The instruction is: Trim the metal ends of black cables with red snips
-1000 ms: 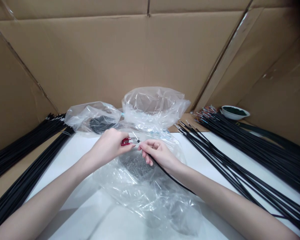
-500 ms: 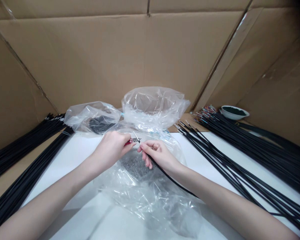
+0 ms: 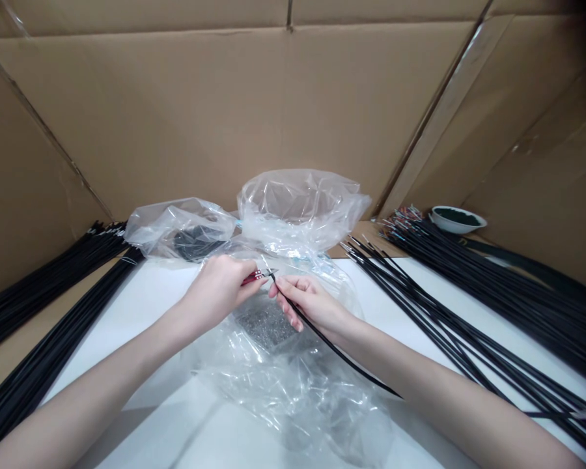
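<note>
Well, snips [image 3: 252,277] and cable [image 3: 332,344] in hands [image 3: 223,286].

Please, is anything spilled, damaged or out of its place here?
Nothing looks spilled or damaged. Only the loose cables on the right look a little untidy: they spread out and cross, while the bundle beside them lies closer together.

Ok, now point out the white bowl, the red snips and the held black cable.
White bowl [image 3: 460,228]: head view, outer wall.
Red snips [image 3: 251,279]: head view, handle.
Black cable [image 3: 343,355]: head view, middle stretch.
</note>
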The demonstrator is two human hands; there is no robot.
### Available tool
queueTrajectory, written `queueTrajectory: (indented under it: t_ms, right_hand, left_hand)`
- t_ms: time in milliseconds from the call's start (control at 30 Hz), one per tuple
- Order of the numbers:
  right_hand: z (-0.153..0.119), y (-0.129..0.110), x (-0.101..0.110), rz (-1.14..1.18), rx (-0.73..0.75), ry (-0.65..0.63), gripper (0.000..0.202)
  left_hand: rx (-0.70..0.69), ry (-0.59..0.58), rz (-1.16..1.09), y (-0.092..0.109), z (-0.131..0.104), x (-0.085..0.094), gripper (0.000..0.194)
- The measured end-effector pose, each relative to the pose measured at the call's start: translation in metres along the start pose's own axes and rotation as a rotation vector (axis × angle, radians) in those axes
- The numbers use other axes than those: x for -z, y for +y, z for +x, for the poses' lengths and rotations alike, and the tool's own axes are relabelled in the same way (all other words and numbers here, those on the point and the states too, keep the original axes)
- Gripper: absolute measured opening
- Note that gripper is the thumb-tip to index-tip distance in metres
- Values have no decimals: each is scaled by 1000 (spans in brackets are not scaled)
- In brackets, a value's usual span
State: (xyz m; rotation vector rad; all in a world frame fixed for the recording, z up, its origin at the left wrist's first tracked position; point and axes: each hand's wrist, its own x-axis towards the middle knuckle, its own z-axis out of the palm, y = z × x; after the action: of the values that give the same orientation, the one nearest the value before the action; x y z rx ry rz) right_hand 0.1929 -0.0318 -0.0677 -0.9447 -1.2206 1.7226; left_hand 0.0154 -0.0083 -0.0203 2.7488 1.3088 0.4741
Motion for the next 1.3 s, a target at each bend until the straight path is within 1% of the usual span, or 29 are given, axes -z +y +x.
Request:
queueTrajectory:
  t_ms: [133,233,333,500,600,733,867,933,1033,1133,1300]
  right_hand:
    - [1,1,2,61,-34,3,32]
    - [3,2,3,117,-71,6,31]
    - [2,2,3,189,-94,-13,30]
    - [0,2,2,292,-106,-49,25]
    - [0,2,2,339,-139,-48,23]
    - [1,3,5,463,-209,-32,19]
    - [2,3,6,587,-208,-58,17]
    - [1,2,6,638,-202,-50,17]
    - [1,0,4,700,-235,-19,18]
    - [3,-4,6,678,-267,-8,15]
    - [6,-11,20,537,-297,-44,7]
  left_hand:
    - [7,-33,-14,-1,1,6,30]
    - [20,-32,-18,0,1,9,29]
    - [32,-12,-42,0,1,6,29]
    - [1,23,-75,-1,2,1,32]
    - [4,-13,-72,-2,2,5,33]
    - [28,-73,-30,-6,1,16,38]
    - [10,-118,-82,-12,1,22,39]
    - [17,-116,-101,-14,2,22,39]
    - [52,-59,-106,-14,4,21,39]
    - [55,-2,-144,-12,4,18,36]
    - [26,-34,-207,-6,4,3,34]
